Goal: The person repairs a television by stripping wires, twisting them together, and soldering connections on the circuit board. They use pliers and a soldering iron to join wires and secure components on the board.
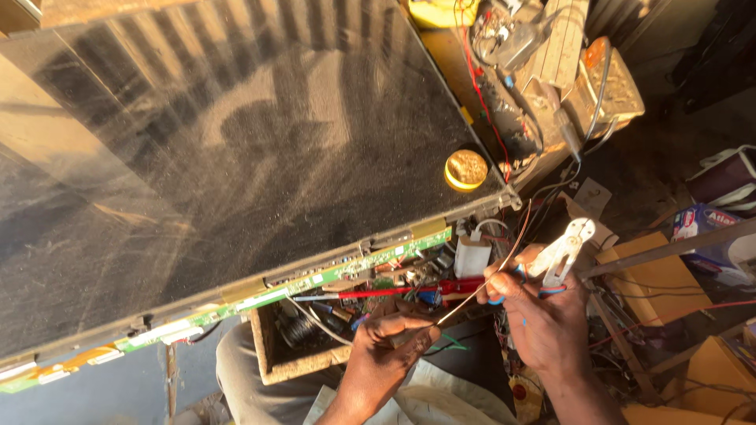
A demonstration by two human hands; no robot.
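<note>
Right hand [543, 315] is up by the corner of the big dark panel [236, 157], its fingers closed round the blue-sleeved handles of a pair of pliers [561, 253], pale jaws pointing up and away, standing a little apart as far as I can tell. Left hand [390, 338] sits lower, just over the open wooden box [272, 346] of loose parts, thumb and forefinger pinched shut on the near end of a thin copper wire [492, 275]. That wire runs up from the pinch in a long shallow curve, past the right-hand knuckles, towards the tangle of cables at the panel's corner; where its far end lands I can't make out.

The wire looks very light and springy (fine enough to kink if bent sharply), so a pinch near the end, as the left hand has it, seems the sensible hold, with the pliers taking it close to the working spot rather than mid-span.

Along the panel's lower edge runs a narrow green circuit strip [346, 271]. A red-handled tool [394, 291] lies across the box, a white block-shaped part [471, 256] beside it. A small round yellow tin [465, 169] rests on the panel.
</note>
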